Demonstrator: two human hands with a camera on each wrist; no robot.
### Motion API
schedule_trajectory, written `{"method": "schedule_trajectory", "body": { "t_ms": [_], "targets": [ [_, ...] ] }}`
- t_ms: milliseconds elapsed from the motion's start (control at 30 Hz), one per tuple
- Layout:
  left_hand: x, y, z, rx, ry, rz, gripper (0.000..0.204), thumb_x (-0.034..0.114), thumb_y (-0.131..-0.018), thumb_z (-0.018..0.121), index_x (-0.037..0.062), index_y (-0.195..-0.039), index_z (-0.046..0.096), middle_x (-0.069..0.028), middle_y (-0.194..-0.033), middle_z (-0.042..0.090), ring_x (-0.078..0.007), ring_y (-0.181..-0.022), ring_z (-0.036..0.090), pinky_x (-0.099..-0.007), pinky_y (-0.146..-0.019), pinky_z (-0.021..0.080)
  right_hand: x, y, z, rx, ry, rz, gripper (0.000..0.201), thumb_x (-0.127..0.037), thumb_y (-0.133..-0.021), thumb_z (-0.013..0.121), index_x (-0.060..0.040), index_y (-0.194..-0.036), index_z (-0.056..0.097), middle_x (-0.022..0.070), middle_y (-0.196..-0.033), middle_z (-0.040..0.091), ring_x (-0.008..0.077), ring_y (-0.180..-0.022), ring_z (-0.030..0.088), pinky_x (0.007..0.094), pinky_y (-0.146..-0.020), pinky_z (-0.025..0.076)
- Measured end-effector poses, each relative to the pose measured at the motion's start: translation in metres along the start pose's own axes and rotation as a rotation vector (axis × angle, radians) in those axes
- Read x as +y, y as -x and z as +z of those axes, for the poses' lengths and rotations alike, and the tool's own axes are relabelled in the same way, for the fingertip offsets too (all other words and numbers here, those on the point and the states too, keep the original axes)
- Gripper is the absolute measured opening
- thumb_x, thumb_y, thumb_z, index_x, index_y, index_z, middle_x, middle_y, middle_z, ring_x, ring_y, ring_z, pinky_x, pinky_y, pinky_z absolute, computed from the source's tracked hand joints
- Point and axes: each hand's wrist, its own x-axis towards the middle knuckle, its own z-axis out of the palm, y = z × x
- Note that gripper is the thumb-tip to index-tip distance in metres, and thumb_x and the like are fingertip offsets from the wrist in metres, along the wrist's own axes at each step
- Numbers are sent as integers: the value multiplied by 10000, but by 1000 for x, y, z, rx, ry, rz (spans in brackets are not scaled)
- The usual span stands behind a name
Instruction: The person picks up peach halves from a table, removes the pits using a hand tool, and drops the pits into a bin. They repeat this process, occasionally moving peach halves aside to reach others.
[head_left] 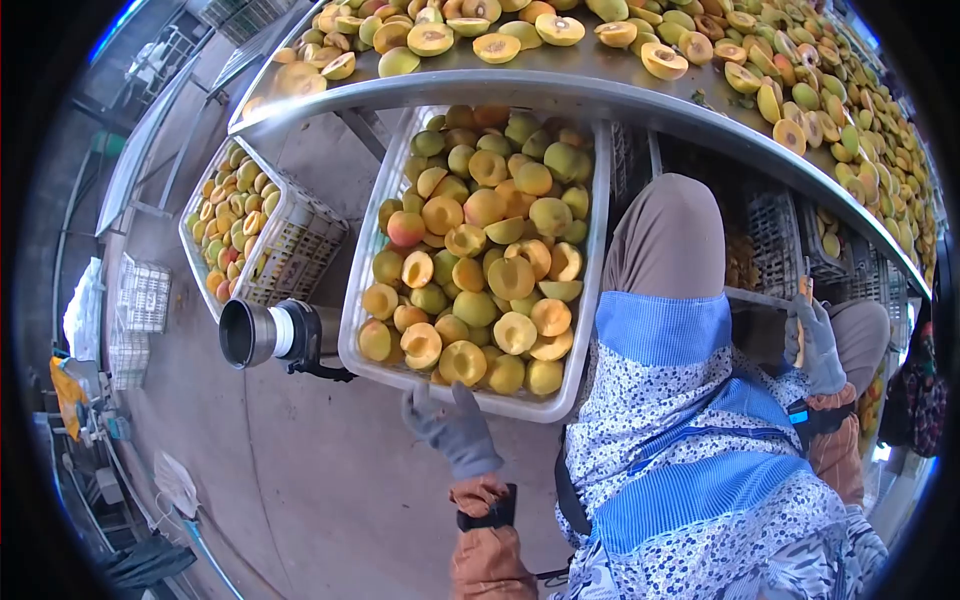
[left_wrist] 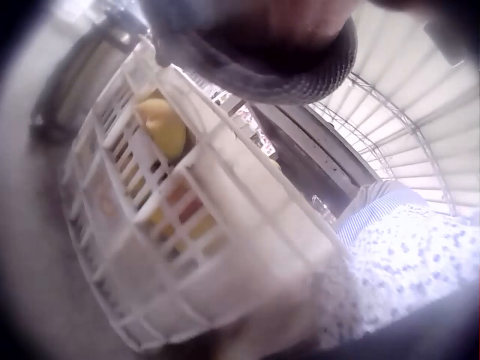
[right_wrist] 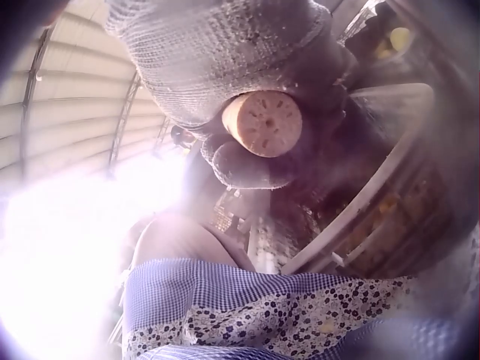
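A white crate [head_left: 590, 300] full of halved yellow-orange fruit [head_left: 515, 333] stands before the person; its slatted side [left_wrist: 247, 217] fills much of the left wrist view. At its near rim is the grey-gloved left hand [head_left: 452, 432], thumb and fingers spread apart, holding nothing; whether it touches the rim cannot be told. The left glove [left_wrist: 255, 67] is partly visible above the crate. Over on the right, the gloved right hand [head_left: 820, 345] grips a slim wooden handle [head_left: 801, 345]. The handle's round end [right_wrist: 270, 124] pokes out of the curled right hand [right_wrist: 232, 75].
A metal table [head_left: 560, 85] heaped with halved fruit spans the top. Left of the crate stand another fruit crate [head_left: 300, 245] and a metal cylinder [head_left: 250, 333] with a black part. More crates [head_left: 775, 240] sit under the table, beside the person's knee [head_left: 670, 235].
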Motion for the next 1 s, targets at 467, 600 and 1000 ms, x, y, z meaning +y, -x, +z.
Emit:
{"method": "schedule_trajectory", "body": {
  "t_ms": [467, 600, 1000],
  "targets": [
    [29, -81, 47, -683, -653, 411, 782, 617, -724, 441, 168, -1336, 253, -128, -1409, 132, -381, -1287, 46, -548, -1001, 27, -6, 4, 8, -37, -68, 44, 210, -284, -874, 457, -91, -800, 420, 2, -507, 410, 107, -323, 390, 246, -288, 318],
    [30, -82, 40, -744, -636, 448, 772, 617, -741, 412, 156, -1339, 253, -128, -1413, 106, -378, -1288, -23, -561, -991, -50, -18, 11, 23, -13, -52, 50, 209, -276, -865, 472, -89, -785, 423, 2, -515, 413, 106, -332, 382, 242, -295, 318],
    [204, -166, 206, -463, -188, 915, 612, 450, -836, 365, 61, -1302, 288, -127, -1369, 252, -296, -1273, 200, -460, -1035, 106, -43, -2, 9, -42, 147, 59, 158, -197, -862, 459, -45, -832, 433, 27, -538, 447, 114, -352, 414, 243, -318, 344]
  ]
}}
